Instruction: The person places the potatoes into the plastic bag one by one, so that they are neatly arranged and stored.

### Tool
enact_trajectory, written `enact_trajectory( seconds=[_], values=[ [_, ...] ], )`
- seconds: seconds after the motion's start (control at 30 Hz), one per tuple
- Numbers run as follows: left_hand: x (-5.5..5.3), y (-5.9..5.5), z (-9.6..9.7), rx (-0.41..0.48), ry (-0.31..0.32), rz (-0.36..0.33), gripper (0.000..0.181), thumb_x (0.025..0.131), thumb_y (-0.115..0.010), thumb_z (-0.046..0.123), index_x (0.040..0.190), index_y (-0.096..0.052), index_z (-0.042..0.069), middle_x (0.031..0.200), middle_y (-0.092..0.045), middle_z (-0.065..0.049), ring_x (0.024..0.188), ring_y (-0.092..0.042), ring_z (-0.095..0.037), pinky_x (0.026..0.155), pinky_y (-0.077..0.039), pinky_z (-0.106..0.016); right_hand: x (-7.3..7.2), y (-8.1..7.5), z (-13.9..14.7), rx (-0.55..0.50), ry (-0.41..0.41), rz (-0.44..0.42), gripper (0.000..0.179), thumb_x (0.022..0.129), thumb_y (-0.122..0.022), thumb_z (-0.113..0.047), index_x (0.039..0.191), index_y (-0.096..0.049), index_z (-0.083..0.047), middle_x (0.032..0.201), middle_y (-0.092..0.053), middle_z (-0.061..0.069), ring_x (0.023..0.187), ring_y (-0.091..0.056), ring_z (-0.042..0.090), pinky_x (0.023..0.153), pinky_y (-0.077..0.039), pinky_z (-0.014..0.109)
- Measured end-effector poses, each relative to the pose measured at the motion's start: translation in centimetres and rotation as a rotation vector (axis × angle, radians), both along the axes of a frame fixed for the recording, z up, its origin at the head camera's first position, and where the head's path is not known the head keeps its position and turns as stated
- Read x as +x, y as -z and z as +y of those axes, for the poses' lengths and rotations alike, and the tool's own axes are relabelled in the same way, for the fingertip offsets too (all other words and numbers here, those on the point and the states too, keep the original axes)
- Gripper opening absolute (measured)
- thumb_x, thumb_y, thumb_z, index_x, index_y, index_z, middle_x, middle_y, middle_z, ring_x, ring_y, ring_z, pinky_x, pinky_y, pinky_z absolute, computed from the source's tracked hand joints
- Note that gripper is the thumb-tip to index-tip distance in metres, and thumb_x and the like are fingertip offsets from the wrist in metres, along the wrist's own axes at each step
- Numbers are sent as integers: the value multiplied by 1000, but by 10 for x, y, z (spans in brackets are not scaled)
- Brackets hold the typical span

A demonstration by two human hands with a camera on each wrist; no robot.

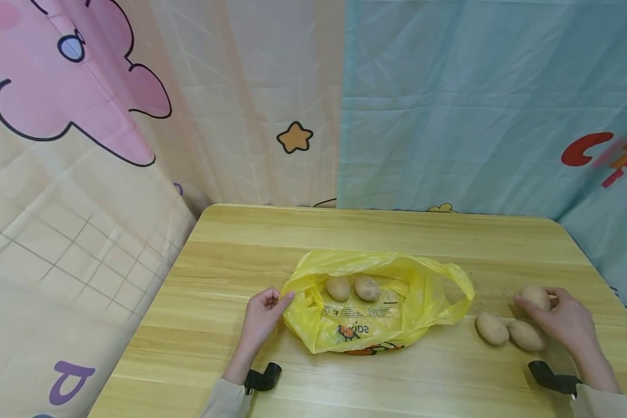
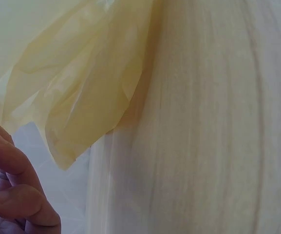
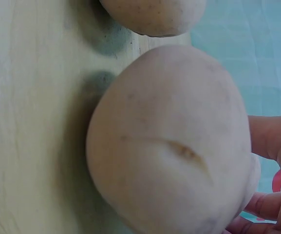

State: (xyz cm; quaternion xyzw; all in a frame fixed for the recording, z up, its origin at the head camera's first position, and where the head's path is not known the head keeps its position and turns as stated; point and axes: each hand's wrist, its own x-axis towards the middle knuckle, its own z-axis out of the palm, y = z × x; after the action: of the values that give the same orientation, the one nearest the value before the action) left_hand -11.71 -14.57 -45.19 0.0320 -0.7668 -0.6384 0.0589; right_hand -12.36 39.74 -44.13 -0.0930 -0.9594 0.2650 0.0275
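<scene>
A yellow plastic bag [image 1: 355, 342] lies on its side on the table, its mouth spread wide. Inside it, two potatoes [image 1: 367, 288] sit side by side. My left hand [image 1: 263, 319] pinches the bag's left edge between thumb and curled fingers; the left wrist view shows the thin film [image 2: 82, 92] by the fingertips. Off to the right, my right hand [image 1: 566, 316] grips a potato [image 1: 534, 298] with thumb and fingers. Two more potatoes [image 1: 492, 329] rest on the table just in front of that hand. One large potato [image 3: 169, 141] mostly hides the held one in the right wrist view.
The wooden table [image 1: 188, 360] carries everything. Printed curtains [image 1: 449, 104] hang along its back edge and sides. Each wrist wears a black camera mount [image 1: 263, 377]. A bag handle loop [image 1: 462, 284] extends toward the loose potatoes.
</scene>
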Motion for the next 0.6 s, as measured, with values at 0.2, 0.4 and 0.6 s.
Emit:
enact_trajectory(
  seconds=[0.2, 0.4, 0.6],
  values=[
    [1, 0, 1, 4, 5, 1, 33, 85, -74, 21, 68, -53, 1, 57, -43, -1, 50, -37, -10, 46, -29, -19, 1, -2, -3, 1, 6, 18, 76, 90, -58, -46, 122, -38, 20, 100, -51, 40, 87, -49, 51, 66, -37, 54],
    [0, 1, 0, 7, 0, -6, 33, 85, -74, 22, 67, -52, 4, 56, -43, 0, 50, -37, -9, 46, -30, -19, 3, -4, -6, 1, 7, 48, 74, 90, -60, -45, 120, -39, 20, 100, -52, 39, 86, -50, 49, 64, -38, 52],
    [0, 1, 0, 11, 4, -1, 33, 85, -74, 22, 67, -53, 4, 57, -43, -1, 50, -38, -9, 46, -31, -19, 4, -7, -12, 9, 9, 80, 74, 90, -61, -43, 119, -40, 22, 103, -51, 39, 87, -51, 49, 65, -38, 52]
  ],
)
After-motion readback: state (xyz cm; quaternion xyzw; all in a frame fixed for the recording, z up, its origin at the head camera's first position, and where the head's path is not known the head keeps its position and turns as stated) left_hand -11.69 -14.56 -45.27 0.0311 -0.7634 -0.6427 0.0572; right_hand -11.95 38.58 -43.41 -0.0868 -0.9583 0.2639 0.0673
